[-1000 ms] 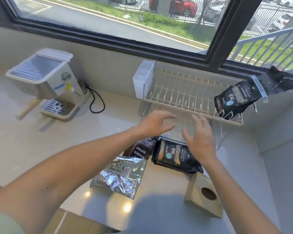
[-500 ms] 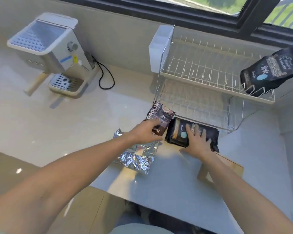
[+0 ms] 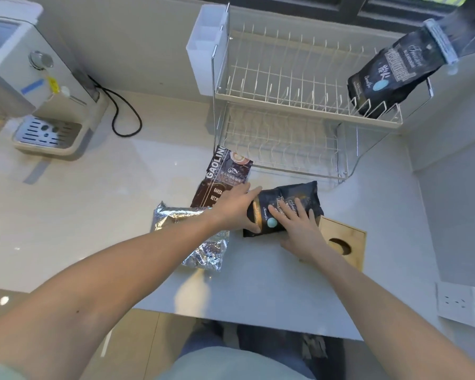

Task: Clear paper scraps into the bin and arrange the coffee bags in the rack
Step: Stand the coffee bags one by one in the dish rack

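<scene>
A: Where are the hands?

B: Both are on the dark coffee bag (image 3: 285, 207) lying flat on the desk (image 3: 107, 204), just past the middle toward 4 o'clock. The left hand (image 3: 237, 207) wraps its left edge, thumb at the bag's near corner and fingers along the far side. The right hand (image 3: 299, 229) lies on top of it with fingers spread and flat.

A: So what is each grip doing?

B: The left one is closed around the bag's edge. The right one is open, only pressing down on the bag, not clasping it.

A: And the other bags?

B: A brown coffee bag (image 3: 225, 174) lies flat at 12 o'clock from the left hand, its near part under that hand. A silver foil bag (image 3: 203, 242) lies at 8 o'clock from the dark bag, partly hidden by the left forearm. A second dark bag (image 3: 392, 75) stands tilted at the right end of the rack's top shelf.

A: Where is the rack?

B: The wire rack (image 3: 285, 105) stands at 1 o'clock against the wall, two shelves, with a white holder (image 3: 206, 50) hung on its left end. The lower shelf looks bare.

A: Anything else?

B: A wooden box (image 3: 348, 242) with a round hole in its top sits at 3 o'clock from the right hand, just beside the dark bag. A coffee machine (image 3: 30, 86) stands at 10 o'clock, with a black cable (image 3: 121, 116) looping beside it.
</scene>
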